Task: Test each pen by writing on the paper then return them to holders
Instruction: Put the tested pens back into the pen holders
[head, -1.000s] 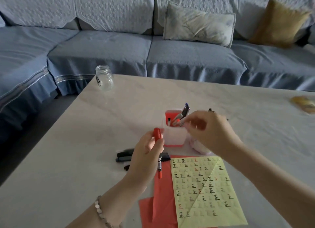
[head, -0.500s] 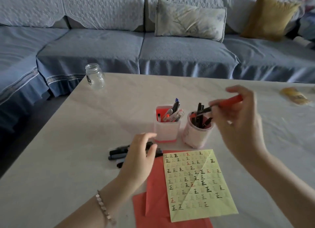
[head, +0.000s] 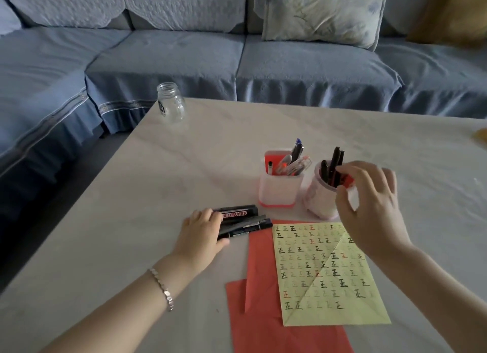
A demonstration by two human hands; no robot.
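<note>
Step in hand, by my read: drop the tested pen back, then take up the next.

Left hand [head: 201,232] is toward the left edge of the surface [head: 131,220]. Its grip is curled over the butt ends of three black markers [head: 245,220], which lie flat and touch each other. The far one is printed WHITEBOARD. Better to lift one only, not the bundle.

Right hand [head: 369,205] is over the round holder [head: 320,202], mid-surface. Its grip pinches a red pen [head: 347,180] at the holder mouth, among upright black pens [head: 333,165]. How deep the pen sits I cannot tell. Feed it straight down and let go once it is in. The holder is crowded and looks light, so a sideways nudge could tip it.

Around:
- Glass jar [head: 171,103] at the far left corner, well apart.
- Square holder [head: 278,191], red inside, just left of the round one. Its pens [head: 296,159] lean right, toward the round holder's mouth, and are easy to snag.
- Yellow paper [head: 324,271] near the near edge, mostly filled with test marks, lying on red paper [head: 263,313].
- The marker tips reach the red paper's far left corner.
- Sofa [head: 290,70] beyond the far edge.
</note>
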